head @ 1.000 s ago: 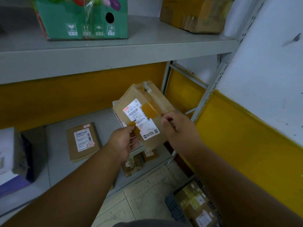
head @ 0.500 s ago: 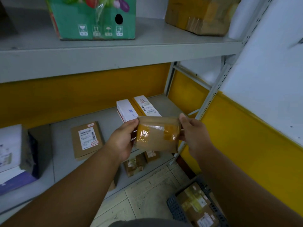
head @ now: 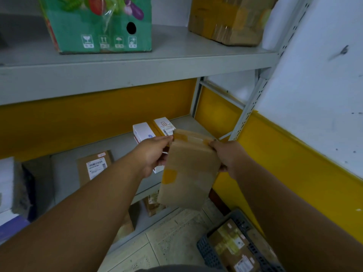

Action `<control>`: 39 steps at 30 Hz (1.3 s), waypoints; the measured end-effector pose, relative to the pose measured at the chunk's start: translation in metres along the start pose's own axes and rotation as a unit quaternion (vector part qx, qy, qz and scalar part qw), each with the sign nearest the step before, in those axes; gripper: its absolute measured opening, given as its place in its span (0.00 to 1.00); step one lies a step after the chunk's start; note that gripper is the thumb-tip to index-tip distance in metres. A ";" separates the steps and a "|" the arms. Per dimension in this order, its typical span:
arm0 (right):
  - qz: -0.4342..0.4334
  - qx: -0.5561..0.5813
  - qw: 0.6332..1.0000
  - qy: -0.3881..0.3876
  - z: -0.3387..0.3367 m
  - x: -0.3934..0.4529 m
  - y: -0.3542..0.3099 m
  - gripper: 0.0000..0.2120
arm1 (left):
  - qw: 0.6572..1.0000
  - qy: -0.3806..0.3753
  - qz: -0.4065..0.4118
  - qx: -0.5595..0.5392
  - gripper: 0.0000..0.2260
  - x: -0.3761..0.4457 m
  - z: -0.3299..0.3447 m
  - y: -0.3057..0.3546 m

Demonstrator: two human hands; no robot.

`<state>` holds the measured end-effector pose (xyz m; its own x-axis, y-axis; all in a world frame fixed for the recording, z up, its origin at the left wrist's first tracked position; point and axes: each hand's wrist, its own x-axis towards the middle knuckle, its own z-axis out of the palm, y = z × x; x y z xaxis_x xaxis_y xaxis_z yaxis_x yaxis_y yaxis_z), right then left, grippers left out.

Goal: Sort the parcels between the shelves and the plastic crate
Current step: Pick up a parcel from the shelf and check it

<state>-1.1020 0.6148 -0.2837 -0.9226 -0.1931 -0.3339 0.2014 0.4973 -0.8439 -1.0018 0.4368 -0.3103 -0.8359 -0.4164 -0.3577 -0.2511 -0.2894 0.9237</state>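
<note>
Since the earlier frame, half a second back, the brown parcel (head: 189, 171) has been turned from a short end-on view to its long plain face, with its far end raised and its near end hanging down toward the floor. It is gripped at its far end by both hands: the left hand (head: 152, 154) is curled round the left edge, and the right hand (head: 228, 157) is curled round the right edge (tape patches are seen on the far end and on the left side of the face). The parcel is held in the air in front of the middle shelf (head: 64, 169), above the floor. On that shelf, behind the left hand, two white boxes (head: 142, 131) are stood side by side, and a flat brown packet (head: 94, 166) with a white label is laid further left. A green carton (head: 102, 24) and a taped brown box (head: 228, 18) are set on the top shelf (head: 137, 71). At the near right, on the floor, a dark plastic crate (head: 208, 252) is seen with labelled parcels (head: 233, 250) inside it.
</note>
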 end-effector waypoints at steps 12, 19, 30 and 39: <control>-0.108 0.025 0.994 -0.003 0.001 0.029 0.024 0.15 | 0.998 0.017 0.027 0.062 0.10 0.023 0.039 -0.007; 0.068 0.250 0.966 -0.009 0.012 0.083 0.032 0.30 | 0.973 -0.010 0.123 0.196 0.14 0.054 0.083 -0.021; 0.075 0.346 0.935 -0.017 0.024 0.251 0.062 0.38 | 0.985 0.018 0.002 0.173 0.07 0.190 0.129 -0.012; 0.154 0.354 0.922 0.016 0.035 0.384 0.079 0.46 | 0.952 0.043 -0.060 0.296 0.09 0.289 0.145 -0.005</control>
<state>-1.4287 0.5505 -0.4937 -0.7930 -0.1041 -0.6003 0.6092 -0.1550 -0.7778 -1.3129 0.4433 -0.3987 -0.7472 -0.4865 -0.4527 -0.5949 0.1859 0.7820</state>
